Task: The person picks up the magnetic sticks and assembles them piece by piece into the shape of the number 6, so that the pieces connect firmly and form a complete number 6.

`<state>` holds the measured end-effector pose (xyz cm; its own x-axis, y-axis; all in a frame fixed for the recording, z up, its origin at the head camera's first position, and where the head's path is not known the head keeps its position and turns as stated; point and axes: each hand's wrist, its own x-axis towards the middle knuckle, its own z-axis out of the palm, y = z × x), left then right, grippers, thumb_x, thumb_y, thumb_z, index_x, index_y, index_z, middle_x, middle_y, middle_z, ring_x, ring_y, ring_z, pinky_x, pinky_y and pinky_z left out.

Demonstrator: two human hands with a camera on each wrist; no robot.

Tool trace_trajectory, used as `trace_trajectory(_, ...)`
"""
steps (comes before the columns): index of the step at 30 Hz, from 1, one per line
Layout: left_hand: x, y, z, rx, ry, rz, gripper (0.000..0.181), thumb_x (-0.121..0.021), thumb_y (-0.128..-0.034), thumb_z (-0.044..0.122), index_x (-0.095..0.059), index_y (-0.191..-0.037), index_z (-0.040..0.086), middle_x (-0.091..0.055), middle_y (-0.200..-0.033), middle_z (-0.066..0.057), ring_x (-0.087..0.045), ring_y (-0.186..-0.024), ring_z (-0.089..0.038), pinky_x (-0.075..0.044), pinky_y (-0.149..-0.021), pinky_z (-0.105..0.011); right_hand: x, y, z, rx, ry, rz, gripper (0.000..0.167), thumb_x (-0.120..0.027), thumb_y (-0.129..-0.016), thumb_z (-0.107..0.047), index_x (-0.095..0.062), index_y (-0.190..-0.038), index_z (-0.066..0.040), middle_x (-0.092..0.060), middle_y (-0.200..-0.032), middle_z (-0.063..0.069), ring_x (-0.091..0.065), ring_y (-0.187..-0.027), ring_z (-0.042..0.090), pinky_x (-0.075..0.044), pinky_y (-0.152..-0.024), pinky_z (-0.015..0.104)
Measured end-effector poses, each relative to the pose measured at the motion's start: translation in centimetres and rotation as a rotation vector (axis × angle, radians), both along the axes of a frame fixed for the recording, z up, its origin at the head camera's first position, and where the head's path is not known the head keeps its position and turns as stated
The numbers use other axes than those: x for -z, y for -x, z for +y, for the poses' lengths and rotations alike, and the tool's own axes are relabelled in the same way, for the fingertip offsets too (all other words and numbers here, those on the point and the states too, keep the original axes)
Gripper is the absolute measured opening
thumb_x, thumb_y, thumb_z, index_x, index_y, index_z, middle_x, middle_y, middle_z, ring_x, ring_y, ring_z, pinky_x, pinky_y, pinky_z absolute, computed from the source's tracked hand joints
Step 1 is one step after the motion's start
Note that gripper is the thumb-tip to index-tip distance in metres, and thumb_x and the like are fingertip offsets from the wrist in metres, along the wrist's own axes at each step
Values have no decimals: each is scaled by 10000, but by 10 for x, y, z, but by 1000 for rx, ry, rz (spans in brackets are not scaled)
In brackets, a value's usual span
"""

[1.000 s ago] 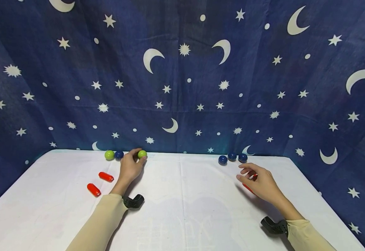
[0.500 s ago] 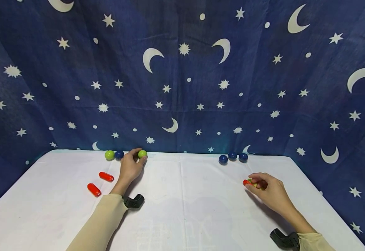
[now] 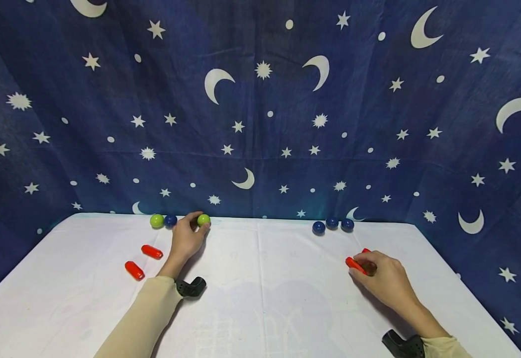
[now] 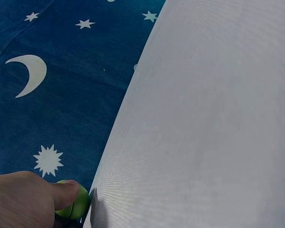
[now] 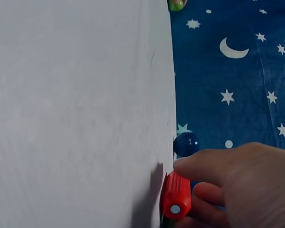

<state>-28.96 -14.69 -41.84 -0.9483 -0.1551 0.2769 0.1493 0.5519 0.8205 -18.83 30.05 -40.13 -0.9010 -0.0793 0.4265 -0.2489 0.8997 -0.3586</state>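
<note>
At the table's back edge my left hand point(image 3: 186, 237) pinches a green ball point(image 3: 203, 220), with the thumb lying across it in the left wrist view. A blue ball point(image 3: 170, 221) and another green ball point(image 3: 156, 221) stand just left of that hand. My right hand point(image 3: 387, 278) holds a short red ridged cylinder point(image 3: 356, 265) between thumb and fingers; a pale dot marks its end in the right wrist view. Another bit of red point(image 3: 365, 250) shows behind the fingers. Under the cylinder a sliver of green point(image 5: 167, 221) appears, mostly hidden.
Three blue balls point(image 3: 318, 228) stand near the back edge, beyond the right hand. Two red cylinders point(image 3: 152, 252) lie left of the left forearm. A white cloth covers the table point(image 3: 260, 298); a dark blue curtain point(image 3: 260, 124) with moons and stars hangs behind it.
My right hand has drawn slightly back toward me and right, its fingers closing round the red cylinder, which has turned in the grip. The left hand and its green ball have stayed put.
</note>
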Motion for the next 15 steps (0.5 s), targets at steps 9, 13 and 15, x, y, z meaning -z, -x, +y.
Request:
trace_trajectory(9,2,1,0,2,-1,14,418,-654,-971,44,-559,-1350,-104,-600,-1295,-300,-590,-1180,-403,-460,-1030,-499,7,-3,-4,-3,-27,-16,323,-892,-760,-209,-786,-1025,-57,-733,-913,103,-641,-780,248,-499,-671,439)
trace_trajectory(13,1,0,1,5,-3,19,418,-655,-969,38,-559,-1350,-105,-602,-1291,-299,-590,-1173,-402,-462,-1029,-498,10,-1,-5,-16,10,-6,320,-892,-761,-208,-788,-1024,-60,-699,-835,32,-577,-730,188,-471,-641,390)
trace_trajectory(15,1,0,0,4,-1,20,417,-655,-969,38,-559,-1349,-106,-603,-1289,-299,-591,-1171,-402,-463,-1026,-497,12,0,-4,-22,27,-5,313,-891,-762,-207,-790,-1028,-73,-649,-760,-21,-526,-699,153,-437,-622,354)
